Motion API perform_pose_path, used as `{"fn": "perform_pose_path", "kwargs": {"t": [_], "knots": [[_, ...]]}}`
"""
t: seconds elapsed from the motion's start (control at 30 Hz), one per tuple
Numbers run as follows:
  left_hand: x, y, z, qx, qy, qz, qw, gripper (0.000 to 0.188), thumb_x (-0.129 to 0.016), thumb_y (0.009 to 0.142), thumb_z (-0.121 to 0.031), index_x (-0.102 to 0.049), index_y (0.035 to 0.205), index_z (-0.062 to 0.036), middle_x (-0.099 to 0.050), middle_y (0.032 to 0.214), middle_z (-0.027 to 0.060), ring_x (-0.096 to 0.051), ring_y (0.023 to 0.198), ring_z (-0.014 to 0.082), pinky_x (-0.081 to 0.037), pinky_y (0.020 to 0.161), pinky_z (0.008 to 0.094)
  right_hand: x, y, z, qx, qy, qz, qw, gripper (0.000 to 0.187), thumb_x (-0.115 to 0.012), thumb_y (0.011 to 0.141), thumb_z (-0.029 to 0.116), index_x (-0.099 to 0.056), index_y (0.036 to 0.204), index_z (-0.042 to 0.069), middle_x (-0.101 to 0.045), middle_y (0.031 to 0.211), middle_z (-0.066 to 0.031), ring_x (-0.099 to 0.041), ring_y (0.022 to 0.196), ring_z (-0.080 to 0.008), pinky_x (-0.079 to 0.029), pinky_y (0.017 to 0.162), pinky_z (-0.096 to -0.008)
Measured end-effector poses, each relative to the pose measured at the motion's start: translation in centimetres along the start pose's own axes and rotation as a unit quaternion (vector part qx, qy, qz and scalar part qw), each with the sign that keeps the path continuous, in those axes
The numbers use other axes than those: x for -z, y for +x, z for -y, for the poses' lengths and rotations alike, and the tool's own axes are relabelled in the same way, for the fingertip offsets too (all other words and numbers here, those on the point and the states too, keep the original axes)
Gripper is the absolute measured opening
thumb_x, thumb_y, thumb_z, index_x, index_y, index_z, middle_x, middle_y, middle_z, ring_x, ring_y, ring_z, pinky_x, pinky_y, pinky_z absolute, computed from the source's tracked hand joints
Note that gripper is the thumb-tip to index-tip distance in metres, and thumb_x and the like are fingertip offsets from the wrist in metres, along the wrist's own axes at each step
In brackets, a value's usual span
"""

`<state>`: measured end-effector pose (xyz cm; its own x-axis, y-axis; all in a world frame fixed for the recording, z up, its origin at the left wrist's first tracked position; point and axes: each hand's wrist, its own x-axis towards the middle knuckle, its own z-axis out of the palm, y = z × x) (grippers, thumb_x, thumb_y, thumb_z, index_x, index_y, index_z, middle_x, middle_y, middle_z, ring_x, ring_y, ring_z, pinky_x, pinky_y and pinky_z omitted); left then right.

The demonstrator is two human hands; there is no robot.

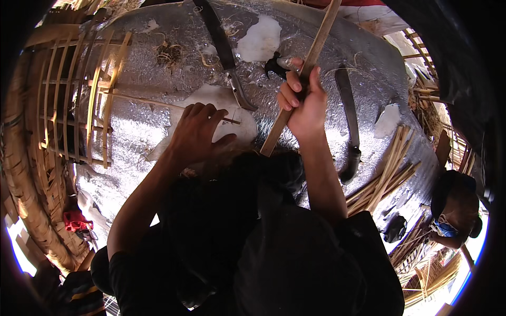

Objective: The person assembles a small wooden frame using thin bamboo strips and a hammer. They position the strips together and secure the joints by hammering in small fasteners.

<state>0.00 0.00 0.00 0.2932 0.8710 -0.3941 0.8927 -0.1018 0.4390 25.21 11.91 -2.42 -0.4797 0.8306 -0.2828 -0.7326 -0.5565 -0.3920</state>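
My right hand (305, 100) is closed around a long flat wooden slat (318, 45), which slants from the top edge down toward my lap. My left hand (197, 129) lies over a thin bamboo stick (145, 101). Its fingers are bent across the stick and the thumb stands apart; whether they press on it is hard to see. The stick's far end reaches a lattice of bamboo strips (108, 100) at the left. Beyond my hands lies a long dark-bladed knife (216, 34) with a metal handle. A second knife (346, 100) rests right of my right forearm.
A worn silvery sheet (142, 68) with pale patches covers the work surface. A black-handled tool (275, 66) lies just beyond my right hand. Bundled bamboo strips (387, 171) are at the right. Woven bamboo (26, 184) curves along the left edge, near a red cloth (78, 221).
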Motion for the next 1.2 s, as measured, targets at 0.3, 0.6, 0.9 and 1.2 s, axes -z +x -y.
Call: {"fn": "perform_pose_path", "kwargs": {"t": [0.3,0.6,0.9,1.2], "knots": [[-0.2,1.8,-0.8,-0.075,-0.007,-0.218,0.973,0.051,-0.079,0.087,-0.034,-0.061,0.125,-0.0053,-0.061,0.122,0.0164,-0.059,0.114,0.0358,-0.046,0.097,0.0494,0.8,-0.2,-0.8,0.065,0.028,-0.073,0.995,0.053,-0.030,0.111,0.056,-0.054,0.126,0.013,-0.047,0.082,0.0005,-0.041,0.067,-0.0134,-0.038,0.065,-0.0314],[0.1,2.4,-5.8,-0.102,-0.020,-0.219,0.970,0.026,-0.079,0.086,-0.028,-0.066,0.090,-0.0060,-0.066,0.081,0.0076,-0.062,0.082,0.0276,-0.046,0.078,0.0432,0.3,0.0,-1.6,0.116,0.065,-0.100,0.986,0.048,-0.032,0.110,0.056,-0.052,0.129,0.016,-0.047,0.088,0.0004,-0.042,0.080,-0.0152,-0.037,0.080,-0.0356],[-1.1,2.6,-5.0,-0.130,-0.037,-0.269,0.954,0.024,-0.079,0.085,-0.020,-0.060,0.081,-0.0065,-0.061,0.072,0.0080,-0.060,0.073,0.0282,-0.047,0.069,0.0429,0.8,-0.3,-1.9,0.111,0.064,-0.066,0.990,0.046,-0.030,0.112,0.052,-0.052,0.130,0.016,-0.051,0.091,-0.0016,-0.048,0.085,-0.0183,-0.040,0.085,-0.0389],[-0.4,1.9,-4.9,-0.114,-0.034,-0.238,0.964,0.021,-0.075,0.088,-0.019,-0.062,0.084,-0.0034,-0.063,0.075,0.0117,-0.062,0.076,0.0311,-0.048,0.074,0.0449,0.9,-0.3,-2.3,0.094,0.061,-0.046,0.993,0.045,-0.029,0.112,0.049,-0.054,0.130,0.016,-0.058,0.095,-0.0029,-0.053,0.090,-0.0214,-0.042,0.091,-0.0410]]}}
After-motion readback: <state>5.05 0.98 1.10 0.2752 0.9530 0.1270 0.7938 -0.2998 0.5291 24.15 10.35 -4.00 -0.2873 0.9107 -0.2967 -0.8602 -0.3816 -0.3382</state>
